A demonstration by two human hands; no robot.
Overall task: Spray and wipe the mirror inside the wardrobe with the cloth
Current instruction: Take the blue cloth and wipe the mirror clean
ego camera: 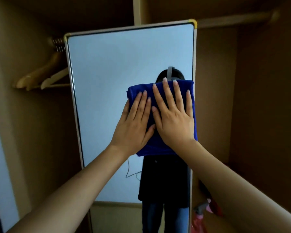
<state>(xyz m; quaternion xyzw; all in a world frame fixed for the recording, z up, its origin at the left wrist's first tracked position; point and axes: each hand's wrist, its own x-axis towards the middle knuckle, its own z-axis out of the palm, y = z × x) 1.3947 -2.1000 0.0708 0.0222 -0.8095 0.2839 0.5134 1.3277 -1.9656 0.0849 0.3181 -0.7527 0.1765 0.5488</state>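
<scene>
A tall mirror (107, 68) in a pale metal frame stands inside the wooden wardrobe. A folded blue cloth (158, 145) lies flat against the glass on the mirror's right half, at mid height. My left hand (133, 125) presses on the cloth's left part with straight fingers. My right hand (173, 116) presses on its right part, fingers spread and pointing up. The two hands touch at the thumbs. The glass reflects a person in dark clothes behind the cloth. A pink spray bottle (202, 214) with a grey trigger stands low at the right, beside the mirror's frame.
Wooden hangers (40, 76) hang from a rail at the left, close to the mirror's left edge. A wooden rail (233, 19) crosses the upper right compartment. Brown wardrobe walls (259, 98) close in on both sides. My right forearm passes above the spray bottle.
</scene>
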